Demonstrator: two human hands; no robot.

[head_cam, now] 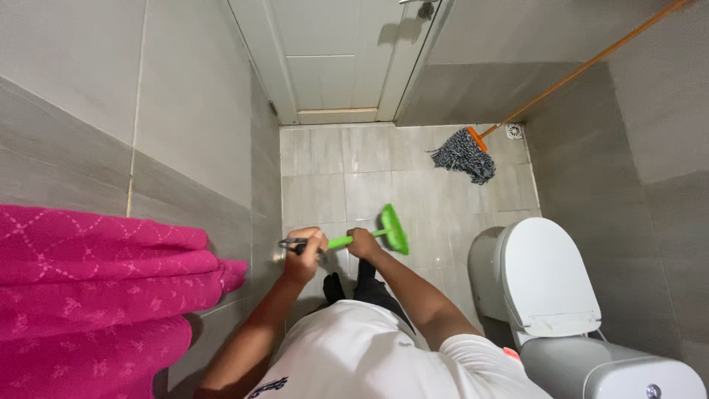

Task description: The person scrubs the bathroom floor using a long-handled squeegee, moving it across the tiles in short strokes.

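Green broom (392, 229) gripped in both closed hands, left hand (304, 250) at handle end, right hand (362, 242) nearer head, bristles over floor (332, 177). Risk judged: wide sweep striking toilet (543, 277) or snagging mop (464, 154).

Brightness: evenly lit and fairly bright — a soft indoor light, no dark corners.
Light source: not in view; it seems to come from above.
Shadows: the door handle (425, 9) throws a soft shadow leftward on the white door (332, 52); a faint shadow lies beside the toilet (546, 277).
Glare: a mild sheen on the floor tiles (347, 159).
Sharpness: mostly crisp — the pink towel (88, 295) close by looks slightly soft.
Distortion: wide-angle; wall lines splay outward at the edges.
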